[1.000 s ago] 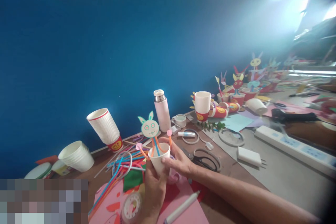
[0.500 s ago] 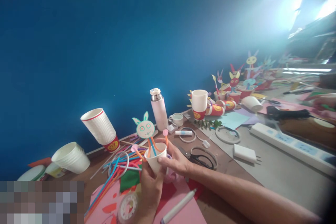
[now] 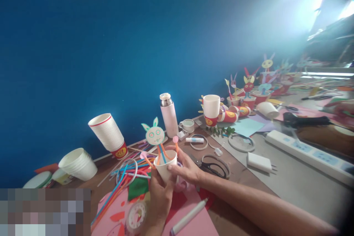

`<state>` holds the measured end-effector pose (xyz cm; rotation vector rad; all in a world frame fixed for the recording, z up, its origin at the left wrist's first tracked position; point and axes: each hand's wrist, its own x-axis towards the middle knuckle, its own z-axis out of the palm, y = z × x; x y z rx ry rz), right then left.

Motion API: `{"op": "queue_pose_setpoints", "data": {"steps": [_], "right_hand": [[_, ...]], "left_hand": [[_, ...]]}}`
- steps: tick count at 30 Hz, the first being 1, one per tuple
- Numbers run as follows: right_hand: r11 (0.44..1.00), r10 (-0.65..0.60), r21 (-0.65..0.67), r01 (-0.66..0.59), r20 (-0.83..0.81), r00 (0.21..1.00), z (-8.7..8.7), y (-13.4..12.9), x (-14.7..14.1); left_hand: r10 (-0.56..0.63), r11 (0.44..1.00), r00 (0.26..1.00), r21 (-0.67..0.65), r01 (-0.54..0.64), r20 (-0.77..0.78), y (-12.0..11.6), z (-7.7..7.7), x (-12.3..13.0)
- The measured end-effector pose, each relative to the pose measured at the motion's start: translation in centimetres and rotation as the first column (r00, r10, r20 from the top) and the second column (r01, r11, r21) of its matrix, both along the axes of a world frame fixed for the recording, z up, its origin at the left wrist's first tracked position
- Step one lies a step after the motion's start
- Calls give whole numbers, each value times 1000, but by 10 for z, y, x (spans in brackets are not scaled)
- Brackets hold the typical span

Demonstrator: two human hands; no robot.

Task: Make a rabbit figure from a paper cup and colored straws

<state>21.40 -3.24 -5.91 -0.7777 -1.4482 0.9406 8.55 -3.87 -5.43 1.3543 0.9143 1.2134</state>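
A white paper cup (image 3: pixel 163 171) is held between both hands above the table. My left hand (image 3: pixel 162 195) wraps its lower left side, and my right hand (image 3: pixel 186 167) grips the right side with the thumb across the front. From the cup rises a paper rabbit head (image 3: pixel 155 136) with green-edged ears, on orange and blue pipe cleaners. An orange strip with a pink paper disc (image 3: pixel 143 155) sticks out at the left, another pink disc (image 3: pixel 175 139) at the right. Below lie pink paper (image 3: pixel 200 215), a roll of clear tape (image 3: pixel 136 215) and a marker (image 3: pixel 188 217).
Stacked paper cups (image 3: pixel 107 134) and a pile of pipe cleaners (image 3: pixel 121 180) lie left. A pink thermos (image 3: pixel 169 116), black scissors (image 3: pixel 212 167), a glue stick (image 3: pixel 194 140) and a power strip (image 3: pixel 306 153) are behind and right. Finished cup figures (image 3: pixel 249 88) stand farther back; another person's hand (image 3: pixel 344 110) is far right.
The whole view has shifted slightly, so things sit a little farther right. Both hands keep the same hold on the cup.
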Motion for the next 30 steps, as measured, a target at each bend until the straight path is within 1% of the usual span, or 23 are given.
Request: {"op": "queue_pose_setpoints", "data": {"steps": [3, 7, 11, 15, 18, 23, 28, 30], "right_hand": [[1000, 6, 5, -6, -2, 1000, 1, 0, 0], [1000, -4, -3, 4, 2, 1000, 1, 0, 0], [1000, 1, -1, -1, 20, 1000, 0, 0, 1], [1000, 3, 10, -3, 16, 1000, -3, 2, 1], [1000, 0, 5, 0, 19, 1000, -4, 2, 1], [1000, -9, 20, 8, 28, 1000, -2, 2, 1], [1000, 2, 2, -2, 29, 1000, 0, 0, 1], [1000, -9, -10, 9, 27, 1000, 0, 0, 1]], "left_hand": [[-1, 1000, 1000, 5, 1, -8, 0, 1, 0], [36, 999, 999, -26, -37, -20, 0, -1, 0], [20, 1000, 1000, -15, -19, 13, 1, -4, 0], [14, 1000, 1000, -25, -14, -1, 1, -5, 0], [17, 1000, 1000, -2, -17, -14, 1, -5, -2], [21, 1000, 999, -5, -21, -29, 1, -5, -3], [5, 1000, 1000, 7, -5, -19, 0, -4, -2], [23, 1000, 1000, 3, -22, -19, -1, -3, -1]]}}
